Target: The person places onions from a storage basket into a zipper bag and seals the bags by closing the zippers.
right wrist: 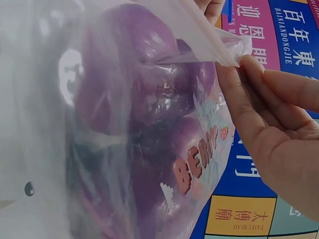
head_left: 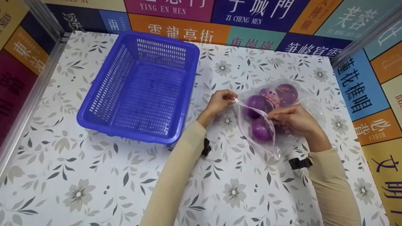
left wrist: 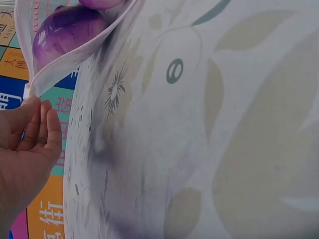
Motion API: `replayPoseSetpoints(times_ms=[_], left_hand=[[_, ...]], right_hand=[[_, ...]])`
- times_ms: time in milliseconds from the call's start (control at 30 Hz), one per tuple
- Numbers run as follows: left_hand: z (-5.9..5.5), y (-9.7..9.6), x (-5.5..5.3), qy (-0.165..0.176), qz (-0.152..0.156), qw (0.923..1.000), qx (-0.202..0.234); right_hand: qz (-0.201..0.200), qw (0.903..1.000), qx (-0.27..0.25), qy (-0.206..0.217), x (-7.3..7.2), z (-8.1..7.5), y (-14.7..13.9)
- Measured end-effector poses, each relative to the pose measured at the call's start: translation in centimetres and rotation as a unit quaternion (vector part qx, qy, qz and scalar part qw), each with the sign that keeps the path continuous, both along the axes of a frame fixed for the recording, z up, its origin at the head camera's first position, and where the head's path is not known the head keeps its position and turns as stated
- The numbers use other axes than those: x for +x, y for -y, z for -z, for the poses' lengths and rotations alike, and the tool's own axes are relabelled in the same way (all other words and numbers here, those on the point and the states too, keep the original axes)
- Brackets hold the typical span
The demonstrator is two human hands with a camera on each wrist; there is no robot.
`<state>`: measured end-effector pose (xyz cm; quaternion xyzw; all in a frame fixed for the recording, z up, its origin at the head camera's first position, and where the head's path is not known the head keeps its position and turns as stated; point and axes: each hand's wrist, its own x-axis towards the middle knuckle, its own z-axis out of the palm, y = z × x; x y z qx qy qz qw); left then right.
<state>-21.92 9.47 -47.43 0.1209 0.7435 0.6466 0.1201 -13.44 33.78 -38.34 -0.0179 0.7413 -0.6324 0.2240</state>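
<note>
A clear zip bag (head_left: 272,147) with a pale pink rim lies to the right, several purple onions (head_left: 261,129) inside it. My left hand (head_left: 220,102) pinches the bag's left corner, at the small white slider (left wrist: 27,91), between thumb and forefinger. On the opposite side, my right hand (head_left: 293,121) pinches the upper lip of the rim between thumb and fingers. Between the hands and the front corner, the two lips stand apart. Red "BERRY"-like lettering (right wrist: 195,162) shows on the bag in the right wrist view.
A blue plastic basket (head_left: 188,94) with perforated walls stands left of my hands. The table (head_left: 125,188) has a white leaf-and-flower cover. Panels with large printed characters (head_left: 185,31) border it at the back and both sides.
</note>
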Motion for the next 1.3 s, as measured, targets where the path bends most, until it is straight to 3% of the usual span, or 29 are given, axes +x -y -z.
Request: replayPoseSetpoints(times_ms=[267,433,700,967,1133,1300], left_hand=[[0.1,0.1,0.0,-0.010,0.052,0.9986,0.004],[-0.1,0.0,0.1,0.000,0.064,0.9979,0.013],[0.2,0.2,0.3,0.011,0.052,0.9985,0.016],[0.3,0.2,0.3,0.014,0.005,0.9999,0.006],[0.1,0.2,0.6,-0.018,-0.015,0.9996,-0.017],[0.1,0.3,0.7,-0.056,-0.001,0.9984,0.001]], right_hand=[[0.004,0.9998,-0.009,0.015,0.0,0.0,-0.2],[0.005,0.9997,0.014,0.018,0.0,0.0,-0.3],[0.005,0.9989,0.045,0.008,0.0,0.1,-0.4],[0.002,0.9993,0.026,-0.028,-0.4,0.5,-0.3],[-0.003,0.9928,0.105,-0.057,-0.6,0.7,-0.7],[0.013,0.9888,0.144,-0.038,-0.6,0.8,-1.3]])
